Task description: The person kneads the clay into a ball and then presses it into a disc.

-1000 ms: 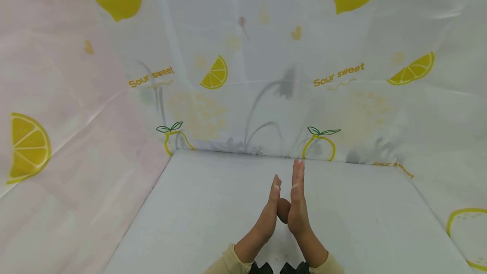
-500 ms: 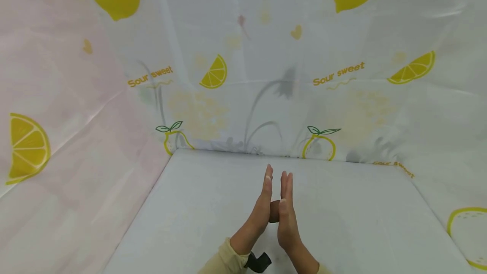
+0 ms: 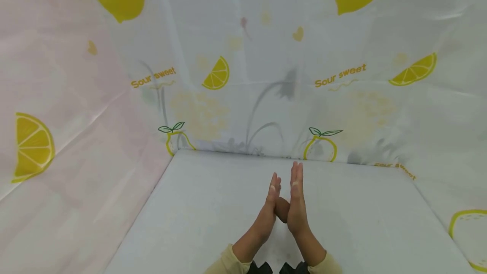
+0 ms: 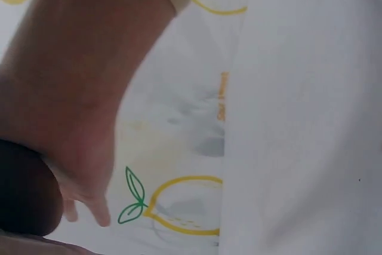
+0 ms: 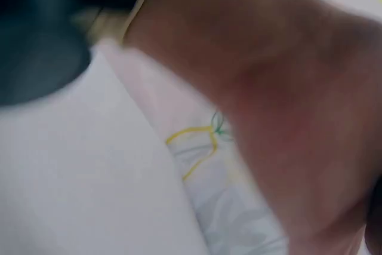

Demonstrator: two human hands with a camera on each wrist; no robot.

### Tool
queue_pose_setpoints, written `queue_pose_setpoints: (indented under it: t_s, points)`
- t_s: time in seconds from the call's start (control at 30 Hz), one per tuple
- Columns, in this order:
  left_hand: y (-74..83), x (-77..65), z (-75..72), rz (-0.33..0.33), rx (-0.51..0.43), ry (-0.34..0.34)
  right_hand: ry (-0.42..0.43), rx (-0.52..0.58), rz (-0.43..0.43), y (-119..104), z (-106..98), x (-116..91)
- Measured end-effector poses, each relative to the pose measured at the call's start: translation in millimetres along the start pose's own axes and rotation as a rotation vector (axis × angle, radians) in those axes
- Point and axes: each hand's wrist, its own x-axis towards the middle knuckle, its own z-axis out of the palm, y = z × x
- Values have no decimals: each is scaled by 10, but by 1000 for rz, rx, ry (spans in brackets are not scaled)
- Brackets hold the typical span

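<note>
Between the two upright palms is a brown rounded lump (image 3: 282,209), partly covered by the hands. My left hand (image 3: 266,212) presses on its left side with straight fingers pointing up and away. My right hand (image 3: 297,206), also straight-fingered, presses from the right and reaches a little farther forward. The left wrist view shows the right hand (image 4: 83,159) across from the camera, with the dark lump (image 4: 27,192) at the left edge. In the right wrist view the left hand (image 5: 298,141) fills much of the frame, blurred.
A white tabletop (image 3: 213,189) lies under the hands. Behind and beside it hangs a pale sheet (image 3: 258,75) printed with lemons and lettering. Black wrist mounts (image 3: 260,268) show near both beige cuffs.
The hands slide against each other around the lump. Half a second ago the left hand was farther forward; now the left has drawn back and the right has moved forward, both shifting right.
</note>
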Motion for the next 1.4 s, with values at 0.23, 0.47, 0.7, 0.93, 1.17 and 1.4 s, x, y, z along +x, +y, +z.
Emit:
queue_pose_setpoints:
  t_s: [0.23, 0.47, 0.7, 0.93, 1.17, 1.4]
  points:
    - [118, -25, -74, 40, 24, 34, -17, -202, -104, 283, -5, -116]
    - [96, 19, -94, -2, 52, 132, -54, -343, -334, 295, 142, -264]
    - [-46, 61, -57, 29, 70, 139, -59, -205, -258, 102, 180, -278]
    - [-64, 30, 17, 85, 111, 89, -45, -54, -55, -43, 65, -127]
    - [15, -19, 29, 161, 122, 10, -21, 3, 68, 63, -50, -14]
    - [94, 30, -34, 134, 57, 85, -91, -153, -200, 207, 42, -170]
